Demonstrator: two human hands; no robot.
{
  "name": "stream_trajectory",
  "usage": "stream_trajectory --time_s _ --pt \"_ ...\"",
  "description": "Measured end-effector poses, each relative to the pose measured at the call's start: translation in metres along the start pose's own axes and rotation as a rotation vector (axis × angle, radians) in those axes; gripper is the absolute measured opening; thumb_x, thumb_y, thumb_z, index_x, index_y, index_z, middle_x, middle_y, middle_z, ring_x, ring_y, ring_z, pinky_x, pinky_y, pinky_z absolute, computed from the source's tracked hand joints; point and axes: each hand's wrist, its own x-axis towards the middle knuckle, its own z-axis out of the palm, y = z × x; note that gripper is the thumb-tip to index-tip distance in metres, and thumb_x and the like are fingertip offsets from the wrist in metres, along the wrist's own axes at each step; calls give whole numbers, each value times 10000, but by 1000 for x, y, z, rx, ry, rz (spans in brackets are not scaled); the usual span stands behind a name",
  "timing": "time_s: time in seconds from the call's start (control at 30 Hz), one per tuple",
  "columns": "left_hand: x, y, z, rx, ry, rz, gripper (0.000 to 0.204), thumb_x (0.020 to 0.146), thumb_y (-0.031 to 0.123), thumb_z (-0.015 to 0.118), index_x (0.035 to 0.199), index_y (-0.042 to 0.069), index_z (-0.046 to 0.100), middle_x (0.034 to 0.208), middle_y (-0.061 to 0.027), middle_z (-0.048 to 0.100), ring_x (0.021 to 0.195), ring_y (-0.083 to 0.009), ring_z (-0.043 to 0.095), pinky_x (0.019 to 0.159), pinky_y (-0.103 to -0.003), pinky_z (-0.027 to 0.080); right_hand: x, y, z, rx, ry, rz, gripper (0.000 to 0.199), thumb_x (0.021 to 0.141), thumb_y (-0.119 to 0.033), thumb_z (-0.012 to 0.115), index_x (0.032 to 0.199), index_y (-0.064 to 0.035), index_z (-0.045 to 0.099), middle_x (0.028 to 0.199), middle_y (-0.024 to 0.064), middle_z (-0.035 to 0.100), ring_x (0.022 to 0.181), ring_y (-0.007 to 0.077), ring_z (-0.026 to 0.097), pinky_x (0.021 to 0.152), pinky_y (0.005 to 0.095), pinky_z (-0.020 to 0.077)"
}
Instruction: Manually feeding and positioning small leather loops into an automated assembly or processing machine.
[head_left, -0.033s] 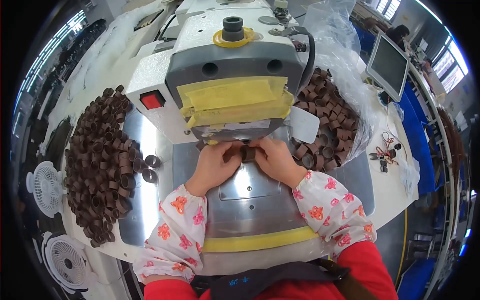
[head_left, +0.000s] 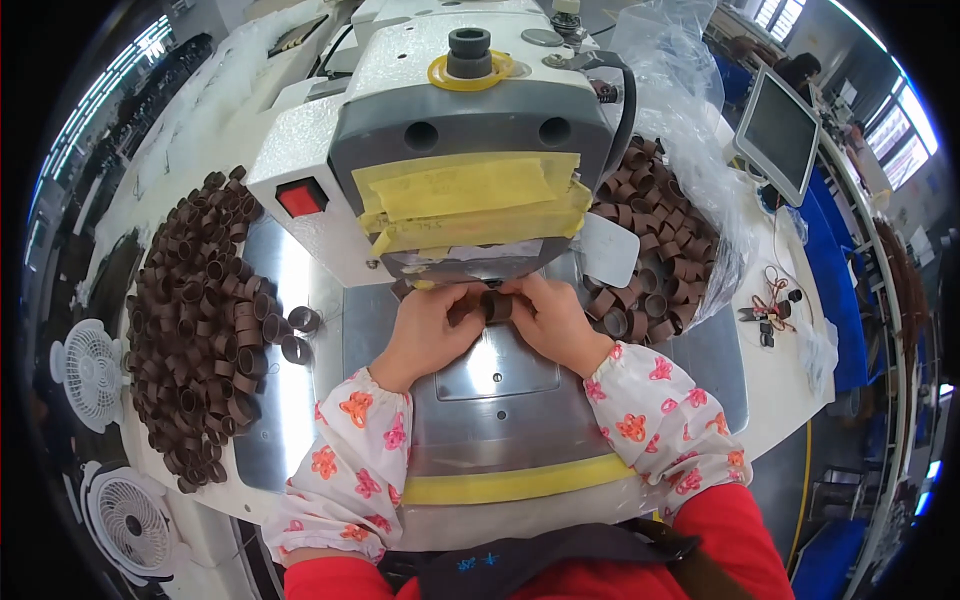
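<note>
Both hands meet under the front of a sewing machine head (head_left: 470,130), over its metal bed plate (head_left: 497,380). A small brown band loop (head_left: 496,306) sits between them. My left hand (head_left: 430,328) is closed, its thumb and fingers pinching the loop's left side. From the other side my right hand (head_left: 560,322) pinches it too, fingers bent. The fingertips lie partly under the machine head, so the needle area and the loop's far edge are hidden.
A large heap of brown loops (head_left: 195,330) lies to the left, with a few strays (head_left: 296,349) beside it. Another heap (head_left: 660,240) is at the right, against clear plastic sheeting (head_left: 665,70). Small snips (head_left: 755,313), a screen (head_left: 776,135) and white fans (head_left: 88,375) stand around.
</note>
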Motion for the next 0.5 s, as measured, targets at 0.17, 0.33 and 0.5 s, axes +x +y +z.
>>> stream_trajectory --time_s 0.17,0.33,0.5 --pt "1 -6 4 234 75 73 163 702 143 606 843 73 649 713 -123 633 651 -304 615 588 -368 491 2 -10 -3 127 -40 100 150 753 -20 586 887 -23 520 760 154 599 615 307 595 543 373 473" --pt "0 -13 9 281 125 57 173 699 145 612 855 86 657 705 -106 636 634 -286 617 584 -362 492 1 -20 -2 63 -126 154 205 738 -52 652 901 -19 532 784 132 598 620 259 599 544 334 474" --pt "-1 -10 3 110 72 -20 253 717 184 686 937 60 663 704 -103 646 608 -204 635 581 -285 491 1 -10 -5 187 -82 139 136 738 4 633 850 5 556 797 145 591 680 291 603 594 340 489"
